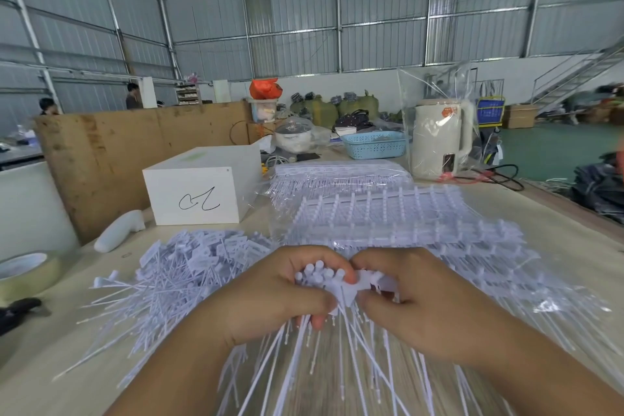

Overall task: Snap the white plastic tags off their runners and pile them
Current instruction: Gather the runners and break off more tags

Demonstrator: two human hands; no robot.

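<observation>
A bundle of white tags (pixel 324 275) is held over the table (pixel 574 246), close to the viewer and well in front of the white box (pixel 197 194). The bundle is gripped by the left hand (pixel 270 294), whose fingers are curled round the tag heads while the thumb presses across them; the round head ends stick up above the fingers. The runner (pixel 366 280) on the bundle's right side is pinched by the right hand (pixel 415 300) between thumb and curled fingers. The two hands are touching or nearly touching above the bundle. Thin tails of the tags (pixel 337 355) fan down and toward the viewer from below the hands.

In front of the box and left of the hands, a pile (pixel 189 263) of loose tags is spread on the table, tails pointing outward. To the right of the box, and behind the hands, stacks of unbroken runners (pixel 388 213) lie in clear plastic wrapping. A white bottle (pixel 118 230) lies on its side just left of the box, and a tape roll (pixel 25 272) sits farther left, near the table edge. Behind the box to the right a blue basket (pixel 374 144) is seen, and beside that a cream kettle (pixel 439 142) inside a clear bag. A brown board (pixel 111 149) stands behind and left of the box.
</observation>
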